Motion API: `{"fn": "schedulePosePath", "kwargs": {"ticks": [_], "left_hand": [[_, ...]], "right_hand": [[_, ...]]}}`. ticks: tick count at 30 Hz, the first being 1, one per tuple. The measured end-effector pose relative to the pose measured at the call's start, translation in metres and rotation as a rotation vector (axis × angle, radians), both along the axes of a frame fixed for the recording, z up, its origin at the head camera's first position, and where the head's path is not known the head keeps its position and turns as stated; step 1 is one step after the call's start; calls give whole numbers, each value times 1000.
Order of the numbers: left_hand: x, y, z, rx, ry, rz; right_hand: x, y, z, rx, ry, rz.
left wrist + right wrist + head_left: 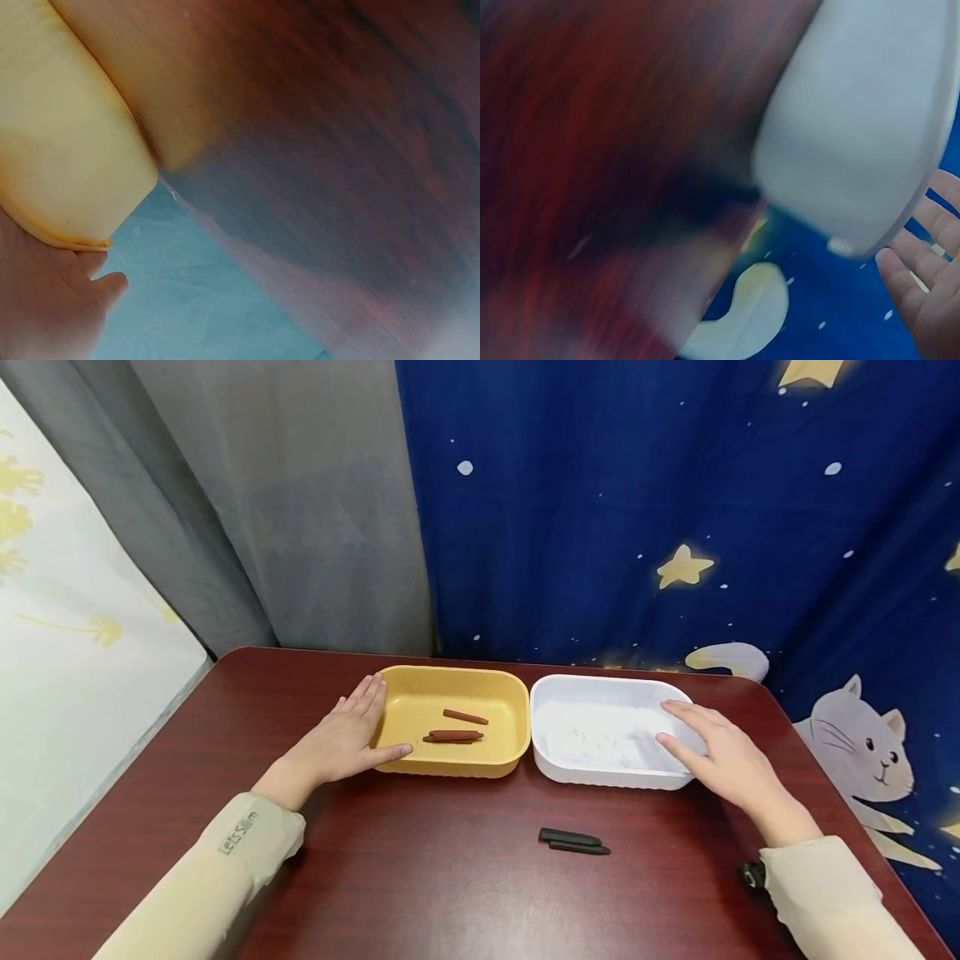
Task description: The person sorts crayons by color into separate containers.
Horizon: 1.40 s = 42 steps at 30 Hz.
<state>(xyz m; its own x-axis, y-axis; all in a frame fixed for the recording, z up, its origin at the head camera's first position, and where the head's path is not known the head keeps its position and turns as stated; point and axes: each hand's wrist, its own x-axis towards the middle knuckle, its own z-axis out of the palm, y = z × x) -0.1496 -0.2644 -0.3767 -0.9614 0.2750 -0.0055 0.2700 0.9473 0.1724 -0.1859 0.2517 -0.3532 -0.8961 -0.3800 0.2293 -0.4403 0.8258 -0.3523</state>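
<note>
My left hand (347,739) rests against the left end of a yellow plastic container (491,756), fingers straight along the outside and thumb over the front rim. Inside that container lie several brown crayons (463,717). At the right end of a white container (592,718) is my right hand (727,760), fingers extended over its rim, thumb apart. White specks dot the white container's floor. Two black crayons (573,839) lie on the table in front of it. In the left wrist view, the hand (49,300) touches the yellow rim; in the right wrist view, the hand (934,281) is beside the white wall.
Both containers stand side by side near the back of a dark red-brown wooden table (420,868). Behind it hang a grey curtain (330,510) and a blue curtain (570,527) with stars and a cat. A white cloth (67,635) with yellow patterns hangs at the left.
</note>
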Motion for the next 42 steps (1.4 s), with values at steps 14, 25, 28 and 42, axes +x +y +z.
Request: {"fn": "schedulePosePath", "kwargs": {"ticks": [14, 25, 28, 42], "left_hand": [[-1, 2, -1, 1, -3, 17], [0, 4, 7, 17, -42, 36], [1, 4, 9, 49, -37, 25], [14, 31, 21, 178, 34, -161]], "right_hand": [[-12, 35, -23, -20, -38, 51], [-11, 32, -27, -6, -196, 45], [-11, 30, -28, 1, -224, 43], [-13, 31, -30, 13, -271, 26]]}}
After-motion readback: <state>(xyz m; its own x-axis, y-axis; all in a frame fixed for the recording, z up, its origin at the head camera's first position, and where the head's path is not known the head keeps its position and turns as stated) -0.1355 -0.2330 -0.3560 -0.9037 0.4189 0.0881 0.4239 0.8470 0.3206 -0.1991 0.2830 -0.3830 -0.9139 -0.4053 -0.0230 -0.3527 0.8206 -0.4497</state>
